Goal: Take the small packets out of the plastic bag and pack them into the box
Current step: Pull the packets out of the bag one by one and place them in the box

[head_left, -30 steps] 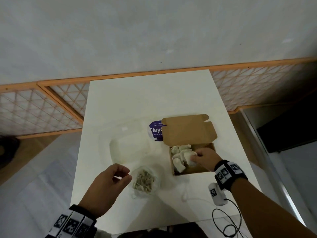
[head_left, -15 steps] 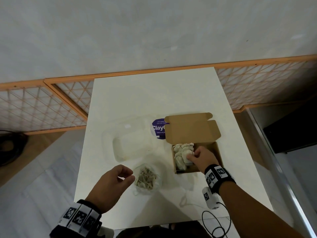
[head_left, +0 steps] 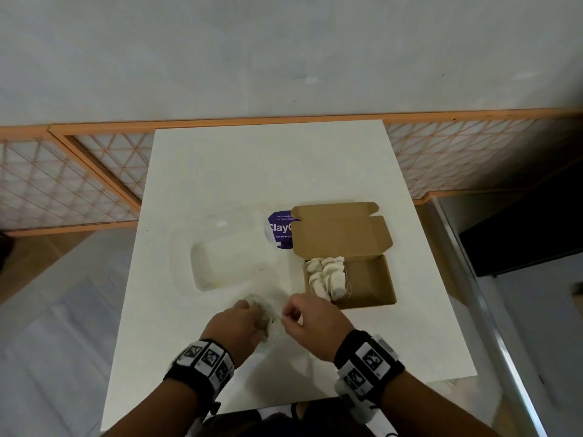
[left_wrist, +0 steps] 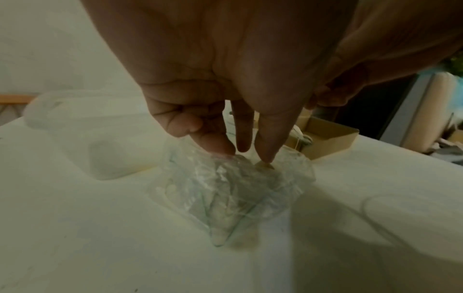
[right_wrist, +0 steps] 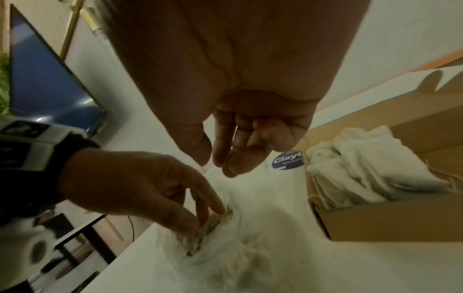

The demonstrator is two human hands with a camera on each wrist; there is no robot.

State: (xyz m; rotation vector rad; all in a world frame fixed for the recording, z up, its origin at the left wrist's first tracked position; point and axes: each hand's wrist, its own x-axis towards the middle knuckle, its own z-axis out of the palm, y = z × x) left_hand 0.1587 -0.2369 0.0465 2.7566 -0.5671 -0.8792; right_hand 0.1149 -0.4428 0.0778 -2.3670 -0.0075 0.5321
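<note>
A clear plastic bag [head_left: 268, 313] holding several small greenish packets [right_wrist: 209, 226] lies near the front of the white table [head_left: 268, 171]. My left hand [head_left: 258, 313] reaches into the bag's mouth, thumb and fingertips [left_wrist: 267, 156] pinching packets through the crumpled plastic [left_wrist: 230, 194]. My right hand [head_left: 288, 313] hovers just right of the bag with fingers [right_wrist: 235, 164] loosely curled, holding nothing. The open brown cardboard box [head_left: 369, 279] sits to the right, its lid folded back. Several white packets [head_left: 328, 275] fill its left end, and the box's right half is bare.
A clear plastic tray [head_left: 220, 260] lies left of the box. A round purple label [head_left: 279, 230] peeks from under the box lid. A thin white cable [left_wrist: 375, 208] loops on the table near the front. An orange lattice fence [head_left: 94, 171] runs behind the table.
My right hand left the box and came down-left to the bag, leaving the white packets inside. My left hand moved right and dipped its fingers into the bag.
</note>
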